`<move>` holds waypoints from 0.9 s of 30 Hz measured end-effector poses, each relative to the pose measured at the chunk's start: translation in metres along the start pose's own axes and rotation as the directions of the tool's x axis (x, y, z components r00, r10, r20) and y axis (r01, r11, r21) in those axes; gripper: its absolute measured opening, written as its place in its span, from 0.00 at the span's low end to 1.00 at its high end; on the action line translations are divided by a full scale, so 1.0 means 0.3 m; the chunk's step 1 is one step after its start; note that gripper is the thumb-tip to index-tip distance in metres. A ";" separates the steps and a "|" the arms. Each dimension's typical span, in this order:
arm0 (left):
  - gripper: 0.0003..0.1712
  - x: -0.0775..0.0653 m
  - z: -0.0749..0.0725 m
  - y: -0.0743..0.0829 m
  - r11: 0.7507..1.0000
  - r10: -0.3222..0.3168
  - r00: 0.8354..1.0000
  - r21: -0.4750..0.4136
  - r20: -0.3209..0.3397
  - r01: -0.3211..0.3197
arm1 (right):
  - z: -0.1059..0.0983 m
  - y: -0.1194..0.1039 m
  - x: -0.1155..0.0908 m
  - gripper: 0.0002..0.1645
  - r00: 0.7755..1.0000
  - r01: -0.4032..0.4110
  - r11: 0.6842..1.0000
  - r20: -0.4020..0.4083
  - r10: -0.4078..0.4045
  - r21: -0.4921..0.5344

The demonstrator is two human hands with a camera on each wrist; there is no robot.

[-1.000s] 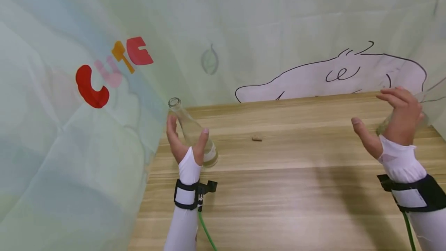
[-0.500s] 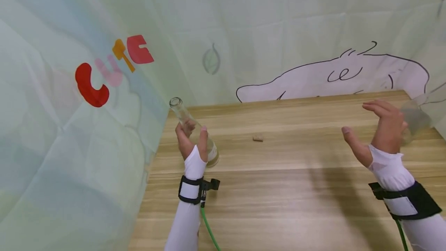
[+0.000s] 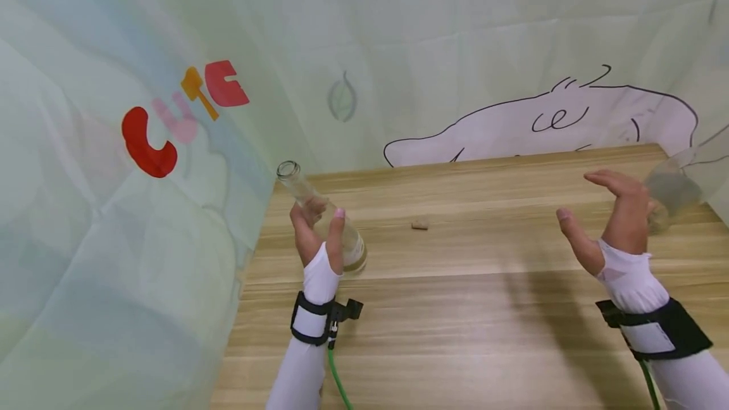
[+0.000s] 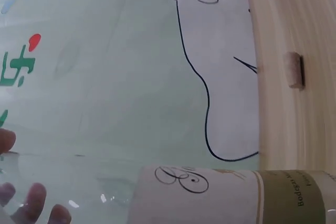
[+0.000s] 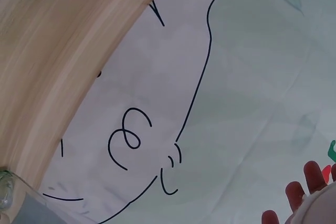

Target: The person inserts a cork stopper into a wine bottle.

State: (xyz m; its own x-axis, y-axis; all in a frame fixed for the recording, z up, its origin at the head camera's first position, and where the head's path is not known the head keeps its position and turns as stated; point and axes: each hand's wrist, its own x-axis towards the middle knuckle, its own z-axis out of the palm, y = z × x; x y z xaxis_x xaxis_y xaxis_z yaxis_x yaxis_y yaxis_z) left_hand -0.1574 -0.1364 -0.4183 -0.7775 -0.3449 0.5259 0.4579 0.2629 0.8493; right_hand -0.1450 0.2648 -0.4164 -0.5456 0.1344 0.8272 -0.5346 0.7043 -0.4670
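At nine o'clock from the cork (image 3: 419,226) on the table (image 3: 455,315), we find the left hand (image 3: 307,239) clamped round a clear bottle (image 3: 324,221), its fingers showing through the glass; the bottle's neck points to eleven o'clock; at three o'clock, the right hand (image 3: 619,225) has thumb and fingers apart; beside it sits a clear object (image 3: 674,192), partly hidden from us.

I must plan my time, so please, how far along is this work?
Done, it seems: the bottle has an open mouth and a cork lies apart from it on the table. In hand: the left hand grips the bottle. Remaining, perhaps: a step for the right hand, which is open, away from bottle and cork.
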 end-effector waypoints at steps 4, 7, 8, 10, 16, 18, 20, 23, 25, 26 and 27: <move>0.26 -0.044 0.035 0.037 0.999 0.042 0.993 -0.021 0.106 -0.040 | 0.005 0.004 -0.015 0.46 1.000 -0.013 1.000 0.026 0.013 0.010; 0.24 -0.100 0.078 0.078 0.996 0.087 0.976 -0.051 0.200 -0.079 | 0.009 0.002 -0.024 0.46 0.999 -0.024 1.000 0.037 0.023 0.018; 0.23 -0.122 0.094 0.091 0.995 0.097 0.968 -0.060 0.230 -0.085 | 0.011 0.000 -0.026 0.46 0.999 -0.024 1.000 0.035 0.023 0.019; 0.22 -0.164 0.128 0.114 0.991 0.121 0.950 -0.087 0.287 -0.100 | 0.017 -0.008 -0.029 0.45 0.999 -0.020 0.999 0.028 0.019 0.028; 0.24 -0.268 0.222 0.156 0.984 0.161 0.893 -0.137 0.421 -0.113 | 0.028 -0.025 -0.033 0.43 0.999 -0.018 0.999 0.043 0.015 0.050; 0.25 -0.293 0.245 0.163 0.984 0.162 0.880 -0.137 0.447 -0.111 | 0.028 -0.026 -0.036 0.42 0.998 -0.029 0.998 0.054 0.026 0.053; 0.27 -0.315 0.263 0.166 0.987 0.147 0.874 -0.124 0.463 -0.100 | 0.029 -0.024 -0.040 0.42 0.998 -0.036 0.998 0.059 0.033 0.057; 0.27 -0.337 0.284 0.160 0.988 0.143 0.870 -0.119 0.473 -0.098 | 0.031 -0.021 -0.046 0.42 0.997 -0.047 0.997 0.068 0.043 0.058; 0.27 -0.347 0.296 0.150 0.986 0.159 0.869 -0.115 0.469 -0.118 | 0.033 -0.017 -0.050 0.42 0.997 -0.048 0.997 0.068 0.044 0.059; 0.27 -0.351 0.302 0.144 0.984 0.172 0.867 -0.117 0.467 -0.133 | 0.034 -0.015 -0.052 0.42 0.997 -0.047 0.997 0.069 0.043 0.056; 0.27 -0.355 0.307 0.139 0.982 0.186 0.867 -0.115 0.463 -0.149 | 0.035 -0.013 -0.054 0.42 0.997 -0.045 0.998 0.070 0.041 0.053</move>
State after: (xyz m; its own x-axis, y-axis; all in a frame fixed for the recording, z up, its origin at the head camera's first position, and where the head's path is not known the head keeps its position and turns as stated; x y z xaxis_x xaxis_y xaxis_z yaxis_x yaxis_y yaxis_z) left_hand -0.0952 -0.0058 -0.4433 -0.7885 0.1673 0.5919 0.6150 0.2056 0.7612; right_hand -0.1410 0.2525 -0.4313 -0.6106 0.1140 0.7837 -0.5434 0.6595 -0.5194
